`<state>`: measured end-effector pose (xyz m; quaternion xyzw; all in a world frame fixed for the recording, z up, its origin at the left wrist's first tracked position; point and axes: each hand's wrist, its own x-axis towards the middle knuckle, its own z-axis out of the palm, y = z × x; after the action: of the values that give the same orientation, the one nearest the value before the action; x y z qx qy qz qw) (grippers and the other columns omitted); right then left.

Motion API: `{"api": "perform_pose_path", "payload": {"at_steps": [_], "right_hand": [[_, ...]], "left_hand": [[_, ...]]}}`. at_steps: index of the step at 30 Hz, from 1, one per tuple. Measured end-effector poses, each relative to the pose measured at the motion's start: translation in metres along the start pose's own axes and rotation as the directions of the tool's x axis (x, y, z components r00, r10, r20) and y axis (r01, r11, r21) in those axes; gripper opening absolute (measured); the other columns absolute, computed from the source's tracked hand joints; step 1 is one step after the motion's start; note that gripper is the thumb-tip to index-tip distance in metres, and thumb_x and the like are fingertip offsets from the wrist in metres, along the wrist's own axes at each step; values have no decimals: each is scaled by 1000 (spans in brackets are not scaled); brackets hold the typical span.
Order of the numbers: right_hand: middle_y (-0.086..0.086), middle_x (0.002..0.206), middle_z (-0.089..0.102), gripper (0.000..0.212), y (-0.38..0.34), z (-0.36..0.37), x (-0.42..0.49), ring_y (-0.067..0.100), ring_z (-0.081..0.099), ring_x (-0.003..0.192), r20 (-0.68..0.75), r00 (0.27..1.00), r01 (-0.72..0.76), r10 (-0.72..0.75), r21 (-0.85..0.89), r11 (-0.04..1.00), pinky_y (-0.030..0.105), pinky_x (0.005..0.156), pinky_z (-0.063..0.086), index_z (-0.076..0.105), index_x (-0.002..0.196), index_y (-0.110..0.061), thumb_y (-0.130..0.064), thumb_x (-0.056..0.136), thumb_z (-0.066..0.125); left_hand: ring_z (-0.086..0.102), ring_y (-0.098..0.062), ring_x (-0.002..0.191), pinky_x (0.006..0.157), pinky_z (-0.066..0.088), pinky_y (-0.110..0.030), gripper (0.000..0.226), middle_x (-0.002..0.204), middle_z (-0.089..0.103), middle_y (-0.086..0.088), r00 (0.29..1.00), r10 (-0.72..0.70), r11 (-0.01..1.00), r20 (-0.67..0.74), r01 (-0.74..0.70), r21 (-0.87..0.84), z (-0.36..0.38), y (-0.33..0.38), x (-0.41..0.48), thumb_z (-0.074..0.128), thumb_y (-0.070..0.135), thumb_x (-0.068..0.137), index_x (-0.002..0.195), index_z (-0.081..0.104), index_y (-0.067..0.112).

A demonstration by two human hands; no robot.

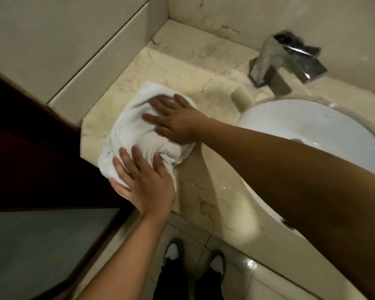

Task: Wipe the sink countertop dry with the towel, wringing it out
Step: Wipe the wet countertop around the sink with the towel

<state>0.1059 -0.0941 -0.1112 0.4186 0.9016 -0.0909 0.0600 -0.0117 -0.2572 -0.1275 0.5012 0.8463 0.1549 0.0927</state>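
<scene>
The towel (pixel 139 135) is spread bunched on the table (pixel 206 191), left of the sink (pixel 312 126). It is pressed flat under both hands, fingers straight: the left hand (pixel 146 180) on its near end, the right hand (pixel 175 122) on its far, sink-side part. Its long axis runs near-to-far. Wet sheen is seen between towel and sink, likely the next stretch to be wiped.

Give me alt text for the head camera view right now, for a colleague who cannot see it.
Both hands press flat on a bunched white towel on the beige marble countertop left of the white sink basin: left hand near the counter's front edge, right hand farther back. A chrome faucet stands behind the basin, and water glistens on the counter beside it.
</scene>
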Motion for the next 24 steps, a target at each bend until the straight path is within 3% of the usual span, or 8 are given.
{"api": "perform_pose_path", "payload": {"at_steps": [3, 5, 9, 12, 15, 17, 20, 24], "right_hand": [[5, 172, 4, 55, -1, -6, -24, 24, 0, 159, -9, 999, -48, 49, 49, 998, 48, 126, -7, 18, 162, -38, -51, 109, 25], [10, 171, 15, 53, -14, -8, -46, 25, 9, 158, -53, 985, -155, 164, 155, 976, 46, 127, -1, 30, 161, -29, -45, 110, 30], [16, 166, 27, 52, -77, 0, -99, 32, 15, 157, -148, 849, -424, 506, 380, 822, 49, 128, 9, 41, 154, -12, -33, 107, 39], [21, 168, 18, 60, -143, 0, -102, 36, 4, 158, -161, 759, -522, 631, 430, 737, 55, 126, 6, 35, 155, -4, -32, 102, 36], [21, 170, 5, 69, -188, -2, -70, 35, -10, 157, -147, 739, -569, 658, 388, 725, 57, 124, -2, 21, 160, -3, -38, 103, 36], [18, 171, 5, 71, -203, 5, -46, 32, -14, 157, -125, 715, -608, 688, 375, 700, 57, 124, -5, 15, 161, -3, -43, 104, 33], [11, 172, 9, 69, -209, 18, -27, 25, -19, 156, -62, 668, -669, 742, 386, 635, 56, 124, -12, 16, 162, -7, -49, 108, 21], [4, 171, 15, 68, -212, 28, -32, 22, -21, 156, -55, 637, -692, 769, 397, 603, 58, 124, -9, 22, 162, -13, -53, 107, 22]], "left_hand": [[8, -26, 156, 119, 9, -61, 68, 170, 16, -5, 993, 68, 997, 94, -71, 27, -8, 1, -13, 22, 59, 102, 159, 29, 23], [21, -28, 148, 112, 19, -60, 65, 163, 29, -5, 987, 132, 988, 93, -138, 65, -23, -12, -4, 23, 59, 99, 151, 44, 26], [34, -34, 137, 111, 22, -57, 49, 143, 51, -7, 954, 296, 955, 51, -294, -48, -49, -26, 64, 34, 50, 97, 120, 67, 24], [47, -39, 131, 112, 33, -47, 46, 130, 63, -15, 834, 536, 836, 131, -501, -224, -55, -9, 131, 42, 41, 97, 123, 68, 13], [53, -27, 129, 107, 36, -27, 32, 136, 62, -9, 747, 633, 760, 203, -550, -345, -52, 32, 172, 51, 28, 105, 130, 66, 15], [47, -25, 138, 112, 31, -28, 39, 149, 53, -6, 618, 694, 717, 369, -637, -283, -37, 55, 191, 47, 35, 106, 141, 59, 21], [4, -27, 158, 125, 4, -52, 67, 172, 9, -5, 426, 645, 590, 634, -805, -59, -7, 59, 196, 33, 63, 102, 161, 25, 31], [-28, -19, 153, 122, -12, -55, 86, 166, -32, 3, 419, 617, 478, 667, -872, 105, 1, 49, 179, 8, 87, 85, 157, -18, 46]]}}
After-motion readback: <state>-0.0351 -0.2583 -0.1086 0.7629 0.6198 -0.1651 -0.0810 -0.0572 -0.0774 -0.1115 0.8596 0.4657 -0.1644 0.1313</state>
